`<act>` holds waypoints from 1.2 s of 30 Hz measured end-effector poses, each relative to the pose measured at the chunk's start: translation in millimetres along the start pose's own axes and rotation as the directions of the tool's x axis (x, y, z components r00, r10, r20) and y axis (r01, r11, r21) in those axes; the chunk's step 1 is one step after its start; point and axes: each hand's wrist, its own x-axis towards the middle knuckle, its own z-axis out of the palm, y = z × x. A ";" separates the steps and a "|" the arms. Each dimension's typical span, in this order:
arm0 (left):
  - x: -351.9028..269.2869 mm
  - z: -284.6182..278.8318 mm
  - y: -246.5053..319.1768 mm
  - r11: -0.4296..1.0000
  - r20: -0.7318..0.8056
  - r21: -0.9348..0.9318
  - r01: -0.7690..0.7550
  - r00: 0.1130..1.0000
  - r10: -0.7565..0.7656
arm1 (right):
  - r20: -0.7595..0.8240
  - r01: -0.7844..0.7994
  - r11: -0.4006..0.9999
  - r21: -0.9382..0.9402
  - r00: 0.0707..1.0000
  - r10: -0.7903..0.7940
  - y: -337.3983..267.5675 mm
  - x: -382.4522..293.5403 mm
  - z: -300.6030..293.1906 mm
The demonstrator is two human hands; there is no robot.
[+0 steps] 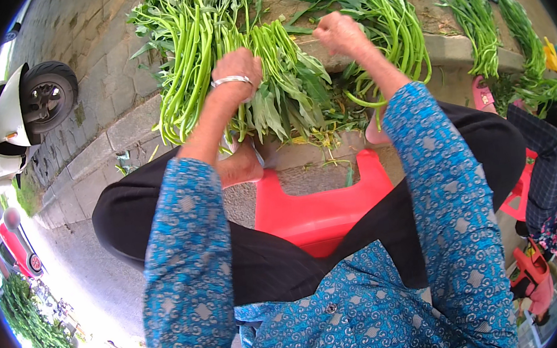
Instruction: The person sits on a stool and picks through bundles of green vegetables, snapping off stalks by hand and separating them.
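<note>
My left hand (239, 73), with a white bangle at the wrist, is over long green-stemmed leafy vegetables (189, 57) piled on the curb, its fingers curled. Whether it grips stems is hidden by the back of the hand. Beside it, a leafy bunch (295, 78) lies with its leaves hanging towards my feet. My right hand (340, 34) is bent at the fingers above the gap between that bunch and another heap of stems (395, 29); what lies inside its fingers cannot be seen.
A red plastic stool (321, 210) is under me, between my knees. Loose leaves and trimmings (330, 137) lie by my feet below the stone curb (447, 52). More greens (474, 22) lie farther right, near a seated person (555, 184). A scooter wheel (49, 96) stands at the left.
</note>
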 end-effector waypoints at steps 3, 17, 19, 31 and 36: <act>-4.6 -68.6 -5.3 0.985 -0.082 -0.051 -0.168 0.983 0.163 | -0.062 0.018 1.000 -0.012 0.998 -0.018 20.4 0.2 -50.8; -58.6 -156.1 53.6 0.487 -0.438 -0.770 -0.412 0.897 0.065 | -0.259 -0.247 0.884 0.397 0.894 0.366 149.4 -30.8 -103.3; -54.8 -152.2 62.1 0.509 -0.463 -0.744 -0.434 0.883 0.075 | -0.244 -0.276 0.885 0.376 0.891 0.382 152.3 -23.6 -88.4; -59.6 -155.4 64.2 0.479 -0.523 -0.728 -0.490 0.849 0.074 | -0.415 -0.412 0.903 0.122 0.805 0.423 105.6 -26.9 -29.0; -58.1 -155.3 63.0 0.475 -0.520 -0.733 -0.487 0.851 0.070 | -0.380 -0.384 0.905 0.183 0.821 0.425 100.5 -22.0 -27.1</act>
